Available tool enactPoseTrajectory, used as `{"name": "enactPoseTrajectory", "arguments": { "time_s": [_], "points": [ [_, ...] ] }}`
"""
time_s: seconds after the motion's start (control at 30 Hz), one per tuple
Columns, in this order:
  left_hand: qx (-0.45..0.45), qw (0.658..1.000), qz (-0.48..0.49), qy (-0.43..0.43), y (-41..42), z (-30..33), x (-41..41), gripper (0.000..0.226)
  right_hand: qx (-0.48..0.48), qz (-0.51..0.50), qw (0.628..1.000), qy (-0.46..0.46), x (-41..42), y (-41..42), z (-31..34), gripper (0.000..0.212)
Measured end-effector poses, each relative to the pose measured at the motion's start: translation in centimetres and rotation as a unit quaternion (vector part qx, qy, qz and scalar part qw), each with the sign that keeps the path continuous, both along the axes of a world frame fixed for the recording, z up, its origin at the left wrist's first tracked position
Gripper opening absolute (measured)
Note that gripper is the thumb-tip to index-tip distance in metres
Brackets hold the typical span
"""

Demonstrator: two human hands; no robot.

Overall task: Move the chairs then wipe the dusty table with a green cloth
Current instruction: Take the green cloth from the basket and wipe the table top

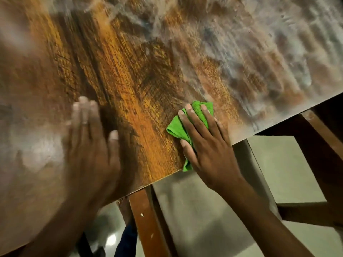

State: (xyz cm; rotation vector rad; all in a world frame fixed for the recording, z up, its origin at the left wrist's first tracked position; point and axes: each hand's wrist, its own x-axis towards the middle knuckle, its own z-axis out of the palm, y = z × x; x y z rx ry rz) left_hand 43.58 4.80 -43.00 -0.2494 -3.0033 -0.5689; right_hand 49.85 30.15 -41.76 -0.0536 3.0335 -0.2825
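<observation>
My right hand [206, 143] presses the cloth [178, 129] flat-fingered near the table [130, 71] edge; my left hand [89, 134] rests open beside it. Dusty grey film lies beyond the cloth, so I judge the wipe heads there.

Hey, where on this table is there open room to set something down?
Bare top lies beyond both hands: the clean orange-brown strip of the wooden table between them running away from the near edge, and the dusty grey stretch toward the far right. Crowded near the edge: the left hand lies flat, and the right hand presses the crumpled green cloth.
</observation>
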Motion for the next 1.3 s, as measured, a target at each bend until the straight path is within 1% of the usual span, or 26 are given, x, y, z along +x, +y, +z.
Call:
{"name": "enactPoseTrajectory", "arguments": {
  "time_s": [0.03,0.07,0.1,0.2,0.27,0.37,0.47,0.57,0.7,0.83,0.93,1.03,1.17,1.3],
  "points": [
    [0.017,0.999,-0.039,0.005,2.4,1.4,0.3,0.069,0.000,0.001,1.000,0.000,-0.2,0.1,0.0,0.063],
    [0.023,0.997,-0.073,-0.008,4.3,1.7,0.2,0.069,-0.001,-0.001,1.000,0.005,-0.8,0.2,0.0,0.063],
    [0.007,0.995,-0.094,-0.014,5.3,0.7,-0.4,0.070,-0.001,-0.003,1.000,0.012,-1.8,0.2,-0.1,0.063],
    [-0.035,0.993,-0.098,-0.056,6.8,-0.4,-1.5,0.071,0.013,-0.001,0.999,0.046,-6.7,0.2,-0.4,0.063],
    [-0.025,0.994,-0.096,-0.042,6.9,-0.9,-1.3,0.071,0.016,-0.005,0.998,0.055,-11.5,0.0,-0.7,0.063],
    [-0.048,0.993,-0.096,-0.039,6.9,-1.1,-1.3,0.070,0.006,-0.009,0.999,0.040,-18.9,-0.7,-0.2,0.064],
    [-0.053,0.993,-0.094,-0.043,6.9,-1.4,-1.3,0.068,0.019,-0.010,0.999,0.032,-22.6,-1.4,0.1,0.064],
    [-0.069,0.992,-0.098,-0.047,6.8,-1.0,-1.3,0.068,0.006,0.004,0.999,0.040,-20.5,-1.0,0.0,0.063],
    [-0.067,0.992,-0.098,-0.053,7.0,-0.8,-1.3,0.069,0.020,0.014,0.999,0.034,-12.1,1.6,-0.1,0.062],
    [-0.066,0.991,-0.095,-0.060,7.0,-0.6,-1.2,0.070,-0.017,-0.021,1.000,0.005,-3.6,4.4,0.7,0.063],
    [-0.075,0.991,-0.095,-0.060,7.1,-0.6,-1.3,0.070,-0.022,-0.052,0.998,-0.011,-2.2,4.1,0.5,0.065],
    [-0.073,0.991,-0.095,-0.061,7.1,-0.6,-1.3,0.071,-0.012,-0.060,0.998,0.009,-5.6,2.3,0.1,0.065],
    [-0.095,0.989,-0.093,-0.060,6.9,-0.7,-1.3,0.069,-0.021,-0.008,0.999,0.044,-14.7,-1.7,-0.7,0.064],
    [-0.079,0.991,-0.087,-0.060,7.1,-0.8,-1.2,0.069,-0.021,0.047,0.997,0.058,-24.1,-5.4,-1.1,0.062]
  ]
}}
